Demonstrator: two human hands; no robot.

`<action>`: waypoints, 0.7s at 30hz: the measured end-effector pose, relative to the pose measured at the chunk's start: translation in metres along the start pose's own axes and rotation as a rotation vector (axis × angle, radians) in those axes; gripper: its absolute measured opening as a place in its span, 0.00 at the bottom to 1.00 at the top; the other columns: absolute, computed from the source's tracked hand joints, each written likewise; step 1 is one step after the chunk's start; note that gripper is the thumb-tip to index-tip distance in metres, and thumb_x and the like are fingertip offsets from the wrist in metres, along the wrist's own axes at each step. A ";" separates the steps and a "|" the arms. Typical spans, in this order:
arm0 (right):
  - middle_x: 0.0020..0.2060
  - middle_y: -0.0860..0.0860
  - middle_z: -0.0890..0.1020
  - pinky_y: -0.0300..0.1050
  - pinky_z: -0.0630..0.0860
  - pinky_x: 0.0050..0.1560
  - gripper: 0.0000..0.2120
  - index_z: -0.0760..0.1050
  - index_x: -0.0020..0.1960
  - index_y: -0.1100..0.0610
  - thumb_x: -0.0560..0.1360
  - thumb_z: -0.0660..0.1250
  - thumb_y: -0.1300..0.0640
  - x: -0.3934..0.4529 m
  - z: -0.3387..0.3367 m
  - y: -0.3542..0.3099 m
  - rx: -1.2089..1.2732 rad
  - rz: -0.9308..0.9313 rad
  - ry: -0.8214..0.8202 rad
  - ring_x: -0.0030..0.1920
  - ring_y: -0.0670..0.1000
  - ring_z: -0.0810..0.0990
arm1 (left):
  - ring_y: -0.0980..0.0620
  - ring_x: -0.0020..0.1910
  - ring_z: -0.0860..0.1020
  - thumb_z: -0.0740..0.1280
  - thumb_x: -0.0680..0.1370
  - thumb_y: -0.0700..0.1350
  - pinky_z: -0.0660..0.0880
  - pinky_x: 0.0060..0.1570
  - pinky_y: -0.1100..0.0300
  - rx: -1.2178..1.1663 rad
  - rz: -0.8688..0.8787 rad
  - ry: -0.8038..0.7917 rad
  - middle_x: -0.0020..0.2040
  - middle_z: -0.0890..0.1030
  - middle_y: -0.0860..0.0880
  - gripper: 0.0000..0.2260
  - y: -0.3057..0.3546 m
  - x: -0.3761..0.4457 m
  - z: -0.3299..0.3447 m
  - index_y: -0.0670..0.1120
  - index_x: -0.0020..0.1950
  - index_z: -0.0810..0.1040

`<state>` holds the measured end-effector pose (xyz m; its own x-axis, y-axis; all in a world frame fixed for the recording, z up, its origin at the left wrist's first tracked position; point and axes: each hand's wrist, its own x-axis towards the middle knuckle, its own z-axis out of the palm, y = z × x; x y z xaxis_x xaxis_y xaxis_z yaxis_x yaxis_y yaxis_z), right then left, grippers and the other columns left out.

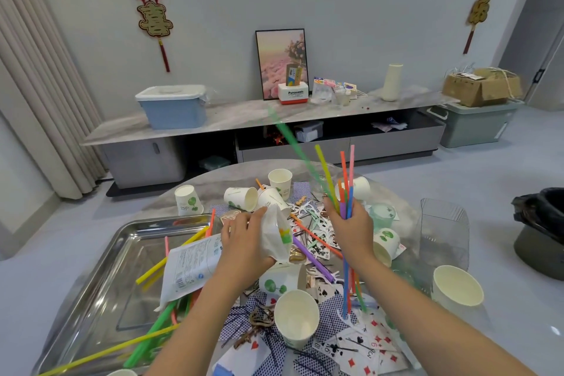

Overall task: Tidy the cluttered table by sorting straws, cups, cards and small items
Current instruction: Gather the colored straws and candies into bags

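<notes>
My right hand [351, 227] grips a bunch of coloured straws [343, 183] upright above the round table [189, 192]. My left hand [244, 241] holds a white paper bag [279, 232] over the clutter. More straws [158, 327] lie across a steel tray [122, 253] at the left, with a white printed pouch [192, 265] on them. Paper cups [297, 314] stand or lie about. Playing cards [360, 345] and small items such as floss picks [308, 210] and keys [259, 323] cover the tabletop.
A clear plastic box [444, 232] stands at the table's right, a large cup [457, 287] in front of it. A black bin [540, 232] sits on the floor at the right. Behind the table is a low TV cabinet [244, 119] with a blue box [174, 107].
</notes>
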<state>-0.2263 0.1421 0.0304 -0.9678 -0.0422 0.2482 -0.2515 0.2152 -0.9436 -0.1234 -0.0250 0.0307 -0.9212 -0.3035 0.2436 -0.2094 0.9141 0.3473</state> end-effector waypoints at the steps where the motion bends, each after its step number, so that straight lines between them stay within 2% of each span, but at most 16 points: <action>1: 0.25 0.48 0.67 0.42 0.66 0.31 0.19 0.64 0.31 0.53 0.75 0.66 0.47 0.000 0.000 -0.001 -0.005 0.023 0.007 0.27 0.48 0.65 | 0.48 0.70 0.56 0.72 0.70 0.50 0.43 0.72 0.52 0.009 0.004 0.003 0.68 0.61 0.50 0.40 0.001 0.000 0.000 0.52 0.75 0.53; 3: 0.23 0.51 0.71 0.46 0.71 0.34 0.22 0.67 0.29 0.56 0.76 0.64 0.44 -0.001 -0.001 -0.003 -0.008 0.065 -0.002 0.26 0.50 0.70 | 0.48 0.70 0.56 0.72 0.70 0.50 0.43 0.72 0.52 0.012 0.010 0.003 0.68 0.61 0.50 0.40 0.002 -0.001 0.000 0.52 0.76 0.52; 6: 0.25 0.50 0.76 0.39 0.74 0.34 0.21 0.73 0.33 0.58 0.77 0.62 0.45 -0.004 0.001 -0.010 0.079 0.080 -0.031 0.27 0.47 0.76 | 0.48 0.70 0.56 0.72 0.70 0.50 0.43 0.72 0.52 -0.002 0.010 -0.001 0.68 0.61 0.50 0.40 0.003 -0.002 -0.001 0.52 0.75 0.52; 7: 0.25 0.50 0.76 0.37 0.74 0.33 0.19 0.73 0.35 0.57 0.77 0.61 0.45 -0.004 0.001 -0.013 0.101 0.070 -0.024 0.26 0.46 0.76 | 0.48 0.70 0.56 0.72 0.70 0.50 0.43 0.72 0.52 -0.006 0.009 0.001 0.69 0.61 0.50 0.40 0.003 -0.002 -0.001 0.52 0.75 0.52; 9: 0.25 0.50 0.72 0.42 0.72 0.31 0.12 0.71 0.39 0.51 0.77 0.61 0.45 -0.004 0.000 -0.019 0.096 0.007 0.020 0.27 0.49 0.74 | 0.48 0.71 0.56 0.72 0.70 0.50 0.42 0.73 0.51 -0.011 0.008 0.007 0.69 0.61 0.50 0.40 0.001 -0.002 -0.002 0.53 0.75 0.53; 11: 0.27 0.48 0.69 0.43 0.71 0.30 0.08 0.68 0.40 0.46 0.77 0.62 0.47 -0.007 -0.002 -0.020 0.103 -0.045 0.058 0.27 0.48 0.70 | 0.48 0.71 0.56 0.72 0.70 0.49 0.41 0.73 0.51 -0.012 0.007 0.014 0.68 0.61 0.50 0.40 0.000 -0.002 -0.002 0.53 0.75 0.53; 13: 0.26 0.47 0.68 0.38 0.69 0.31 0.12 0.67 0.36 0.49 0.76 0.66 0.49 -0.016 -0.007 -0.015 0.102 -0.003 0.053 0.27 0.45 0.68 | 0.48 0.71 0.56 0.72 0.69 0.49 0.40 0.73 0.51 -0.011 0.009 0.014 0.68 0.62 0.50 0.40 0.001 -0.002 0.000 0.52 0.75 0.53; 14: 0.26 0.48 0.67 0.39 0.68 0.32 0.15 0.66 0.34 0.51 0.74 0.68 0.49 -0.021 -0.009 -0.012 0.089 0.039 0.034 0.28 0.46 0.67 | 0.48 0.71 0.56 0.72 0.69 0.50 0.41 0.73 0.50 -0.008 0.010 0.011 0.68 0.61 0.50 0.40 0.001 -0.002 0.001 0.53 0.75 0.53; 16: 0.26 0.50 0.69 0.45 0.70 0.35 0.17 0.68 0.33 0.56 0.72 0.72 0.50 -0.027 -0.013 -0.005 0.074 0.116 -0.003 0.29 0.49 0.69 | 0.49 0.70 0.56 0.72 0.69 0.50 0.44 0.73 0.49 -0.004 0.014 0.003 0.68 0.61 0.50 0.41 0.002 -0.003 0.003 0.53 0.75 0.53; 18: 0.29 0.52 0.73 0.45 0.73 0.38 0.14 0.72 0.35 0.59 0.70 0.74 0.52 -0.028 -0.015 -0.002 0.090 0.158 -0.010 0.32 0.50 0.73 | 0.49 0.69 0.56 0.72 0.69 0.50 0.46 0.73 0.49 -0.004 0.018 0.000 0.68 0.61 0.50 0.41 0.005 -0.003 0.004 0.52 0.75 0.53; 21: 0.33 0.55 0.79 0.45 0.76 0.40 0.11 0.72 0.36 0.54 0.71 0.73 0.55 -0.027 -0.016 -0.004 0.138 0.158 0.008 0.36 0.53 0.79 | 0.49 0.69 0.56 0.72 0.69 0.51 0.46 0.73 0.49 -0.001 0.018 0.000 0.68 0.61 0.50 0.40 0.008 -0.003 0.005 0.52 0.75 0.53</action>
<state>-0.1993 0.1577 0.0315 -0.9953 -0.0106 0.0959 -0.0964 0.0831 -0.9919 -0.1236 -0.0154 0.0283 -0.9246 -0.2875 0.2499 -0.1930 0.9191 0.3436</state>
